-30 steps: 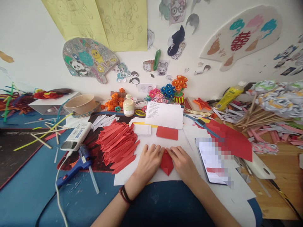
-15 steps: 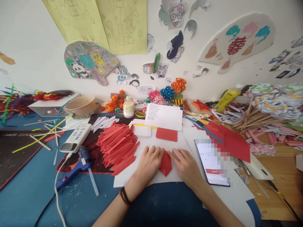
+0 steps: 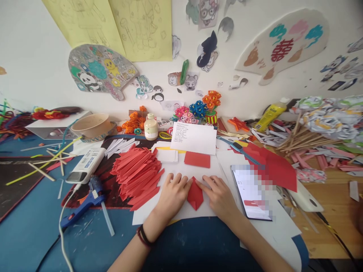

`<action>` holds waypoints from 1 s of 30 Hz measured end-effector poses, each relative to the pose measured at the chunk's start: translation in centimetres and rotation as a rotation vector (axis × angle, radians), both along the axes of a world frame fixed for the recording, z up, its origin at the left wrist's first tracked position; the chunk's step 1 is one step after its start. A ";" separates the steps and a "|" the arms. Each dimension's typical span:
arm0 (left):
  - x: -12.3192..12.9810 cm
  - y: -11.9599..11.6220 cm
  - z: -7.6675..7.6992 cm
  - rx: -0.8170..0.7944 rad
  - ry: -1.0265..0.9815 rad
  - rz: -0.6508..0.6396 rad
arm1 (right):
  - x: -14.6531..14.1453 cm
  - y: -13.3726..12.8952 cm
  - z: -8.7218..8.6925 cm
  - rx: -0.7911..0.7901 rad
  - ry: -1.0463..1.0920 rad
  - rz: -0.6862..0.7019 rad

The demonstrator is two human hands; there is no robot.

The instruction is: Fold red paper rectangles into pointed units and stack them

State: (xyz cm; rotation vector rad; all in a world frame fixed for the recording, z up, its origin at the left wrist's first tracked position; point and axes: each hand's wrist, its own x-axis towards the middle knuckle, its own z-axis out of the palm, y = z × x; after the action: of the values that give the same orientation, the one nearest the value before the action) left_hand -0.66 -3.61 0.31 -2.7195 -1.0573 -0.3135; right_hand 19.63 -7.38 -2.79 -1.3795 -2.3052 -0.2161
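A small folded red paper (image 3: 195, 196) lies on white sheets, with a point at its top and another at its bottom. My left hand (image 3: 175, 192) rests at its left side, fingers curled, thumb and index fingertip on its upper left edge. From the right, my right hand (image 3: 219, 194) touches the upper right edge with its index fingertip, its other fingers bent and somewhat apart. Just behind lies a flat red rectangle (image 3: 197, 159). A heap of folded red strips (image 3: 137, 173) sits left of my left hand.
A blue glue gun (image 3: 85, 206) and a white power bank (image 3: 86, 165) lie on the left. On the right is a phone (image 3: 251, 192). A bottle (image 3: 151, 127) and a written card (image 3: 193, 139) stand behind.
The view has shifted slightly. My right index finger now reaches onto the folded paper's upper right edge, and more of its top point shows between my hands.
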 end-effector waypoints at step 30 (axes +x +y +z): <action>0.8 -0.3 -1.0 -0.057 -0.100 0.090 | -0.8 0.3 1.0 0.003 0.134 -0.075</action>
State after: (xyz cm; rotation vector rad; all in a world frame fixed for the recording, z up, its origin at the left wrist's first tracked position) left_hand 0.13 -3.90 -0.73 -2.7201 -1.2298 -0.4141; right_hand 18.82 -7.07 -1.78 -1.4353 -2.1457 -0.1446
